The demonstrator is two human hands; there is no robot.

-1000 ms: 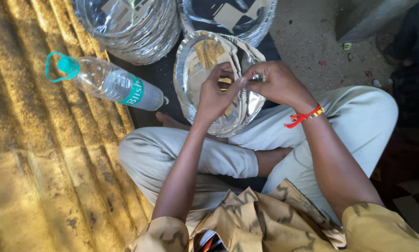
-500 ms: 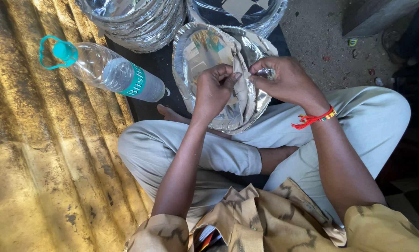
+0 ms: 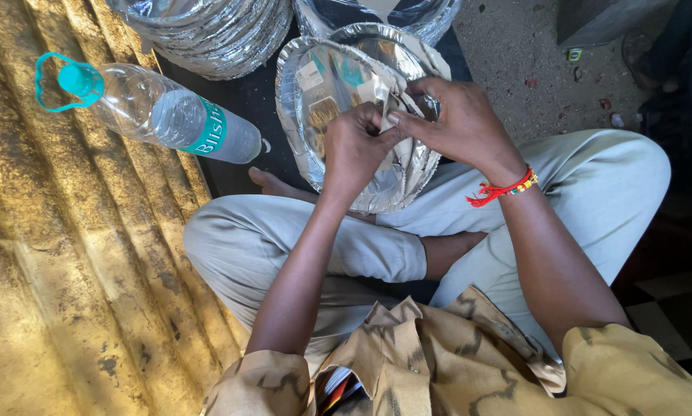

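Closer together now, my left hand (image 3: 353,150) and right hand (image 3: 457,123) both pinch one foil plate (image 3: 323,85); tugging unevenly could tear its thin rim.

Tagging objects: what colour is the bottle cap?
Teal, with a matching teal carry loop, on the clear bottle's cap; the head view shows it.

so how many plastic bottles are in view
1. The plastic bottle lies on its side at upper left, beside the foil plate that both hands work on. Others may be hidden out of frame.
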